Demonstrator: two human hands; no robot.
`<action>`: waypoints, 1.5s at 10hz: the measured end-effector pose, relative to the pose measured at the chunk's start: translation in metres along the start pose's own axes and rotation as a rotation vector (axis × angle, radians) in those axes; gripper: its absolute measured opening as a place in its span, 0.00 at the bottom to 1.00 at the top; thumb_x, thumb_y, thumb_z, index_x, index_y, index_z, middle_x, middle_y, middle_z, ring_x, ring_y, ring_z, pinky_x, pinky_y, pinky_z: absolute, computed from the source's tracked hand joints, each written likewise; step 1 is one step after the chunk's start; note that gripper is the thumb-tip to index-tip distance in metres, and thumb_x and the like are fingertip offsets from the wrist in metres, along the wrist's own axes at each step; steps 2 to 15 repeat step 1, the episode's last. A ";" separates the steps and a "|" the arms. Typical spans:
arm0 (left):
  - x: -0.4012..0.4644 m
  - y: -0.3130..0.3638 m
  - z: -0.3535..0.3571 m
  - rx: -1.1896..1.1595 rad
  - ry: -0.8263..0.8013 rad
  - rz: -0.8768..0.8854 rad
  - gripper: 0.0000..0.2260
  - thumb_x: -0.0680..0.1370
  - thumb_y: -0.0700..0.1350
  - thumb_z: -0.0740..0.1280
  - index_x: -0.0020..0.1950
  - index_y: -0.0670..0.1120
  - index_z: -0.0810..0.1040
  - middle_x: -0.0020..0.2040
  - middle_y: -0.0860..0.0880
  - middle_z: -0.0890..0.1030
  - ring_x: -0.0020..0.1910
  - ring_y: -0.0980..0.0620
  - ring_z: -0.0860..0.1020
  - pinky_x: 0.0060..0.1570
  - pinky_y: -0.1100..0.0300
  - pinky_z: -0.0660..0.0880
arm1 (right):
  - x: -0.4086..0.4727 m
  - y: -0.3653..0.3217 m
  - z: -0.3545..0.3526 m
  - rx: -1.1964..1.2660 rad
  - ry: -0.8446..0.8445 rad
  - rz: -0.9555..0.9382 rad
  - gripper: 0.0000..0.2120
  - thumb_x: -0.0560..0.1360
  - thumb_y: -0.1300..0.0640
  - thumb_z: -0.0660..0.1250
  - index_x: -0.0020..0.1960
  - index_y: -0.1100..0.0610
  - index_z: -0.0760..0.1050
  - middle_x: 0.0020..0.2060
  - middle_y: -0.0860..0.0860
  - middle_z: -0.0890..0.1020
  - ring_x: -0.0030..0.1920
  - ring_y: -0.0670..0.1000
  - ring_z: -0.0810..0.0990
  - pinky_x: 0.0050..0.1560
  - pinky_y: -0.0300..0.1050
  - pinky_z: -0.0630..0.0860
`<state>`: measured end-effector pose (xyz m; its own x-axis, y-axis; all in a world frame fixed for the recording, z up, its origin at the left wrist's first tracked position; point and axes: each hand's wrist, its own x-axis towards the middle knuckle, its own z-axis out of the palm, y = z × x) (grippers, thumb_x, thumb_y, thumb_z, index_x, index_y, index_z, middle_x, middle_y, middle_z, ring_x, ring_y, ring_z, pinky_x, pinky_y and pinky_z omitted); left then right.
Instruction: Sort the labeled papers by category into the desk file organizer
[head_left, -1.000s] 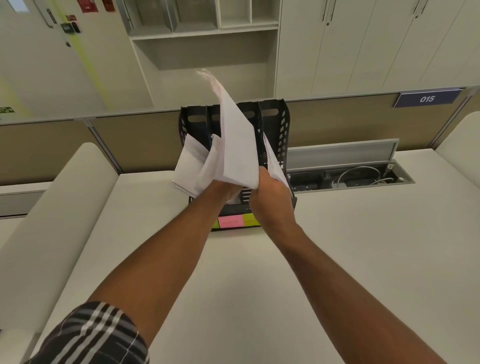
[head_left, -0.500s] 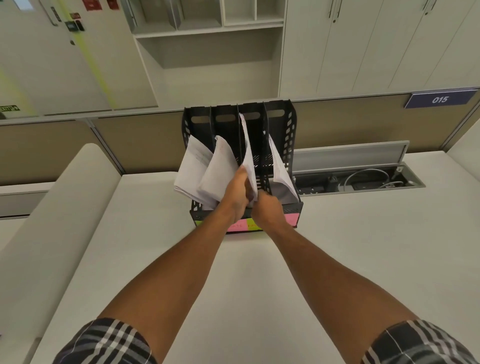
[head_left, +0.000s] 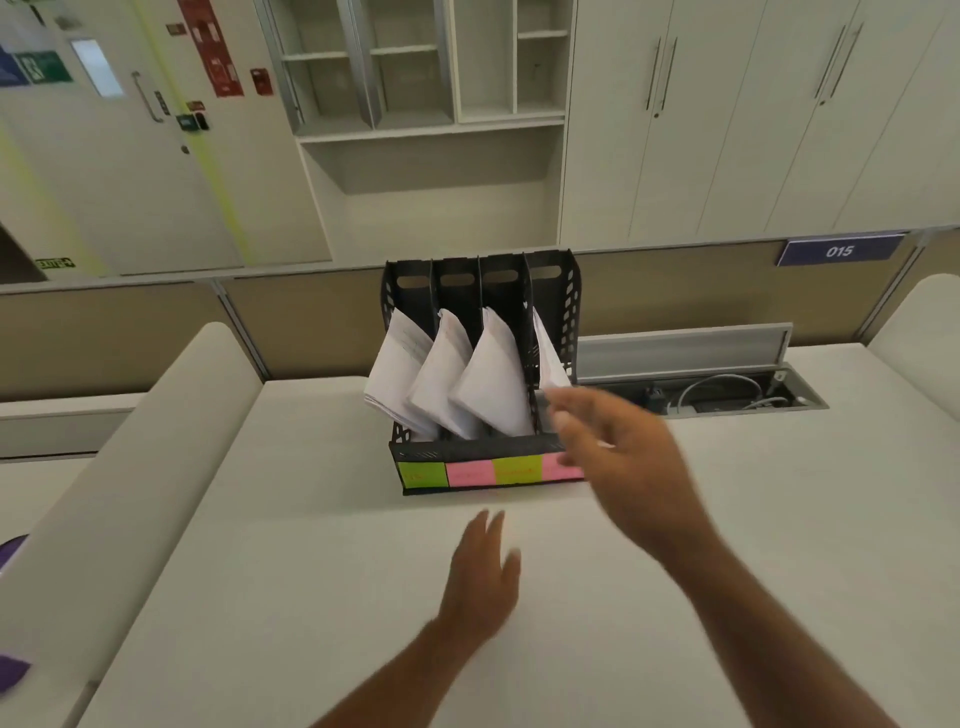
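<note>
A black desk file organizer (head_left: 553, 291) with several upright slots stands at the back of the white desk. White papers (head_left: 493, 379) lean forward out of each slot. Green and pink sticky labels (head_left: 470, 472) run along its front edge. My right hand (head_left: 618, 462) hovers blurred in front of the organizer's right end, fingers apart and holding nothing. My left hand (head_left: 480, 577) is lower, over the bare desk in front of the organizer, also open and holding nothing.
An open cable tray (head_left: 722, 397) with wires is sunk into the desk right of the organizer. A beige partition (head_left: 156, 322) runs behind the desk. A padded divider (head_left: 130, 467) borders the left side. Cabinets and shelves stand beyond.
Both hands have let go of the papers and pulled back from the organizer toward me. The sheet now rests in the third slot.
</note>
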<state>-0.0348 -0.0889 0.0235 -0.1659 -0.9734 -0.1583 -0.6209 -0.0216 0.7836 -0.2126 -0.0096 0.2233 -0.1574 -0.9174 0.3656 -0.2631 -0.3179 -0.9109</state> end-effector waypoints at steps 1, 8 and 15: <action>-0.029 -0.047 0.030 0.375 0.182 0.324 0.29 0.76 0.58 0.60 0.72 0.43 0.71 0.73 0.33 0.70 0.73 0.36 0.69 0.68 0.46 0.65 | -0.011 -0.069 -0.045 0.202 -0.024 -0.321 0.13 0.81 0.54 0.65 0.64 0.56 0.79 0.54 0.51 0.85 0.50 0.49 0.84 0.42 0.39 0.82; -0.029 -0.047 0.030 0.375 0.182 0.324 0.29 0.76 0.58 0.60 0.72 0.43 0.71 0.73 0.33 0.70 0.73 0.36 0.69 0.68 0.46 0.65 | -0.011 -0.069 -0.045 0.202 -0.024 -0.321 0.13 0.81 0.54 0.65 0.64 0.56 0.79 0.54 0.51 0.85 0.50 0.49 0.84 0.42 0.39 0.82; -0.029 -0.047 0.030 0.375 0.182 0.324 0.29 0.76 0.58 0.60 0.72 0.43 0.71 0.73 0.33 0.70 0.73 0.36 0.69 0.68 0.46 0.65 | -0.011 -0.069 -0.045 0.202 -0.024 -0.321 0.13 0.81 0.54 0.65 0.64 0.56 0.79 0.54 0.51 0.85 0.50 0.49 0.84 0.42 0.39 0.82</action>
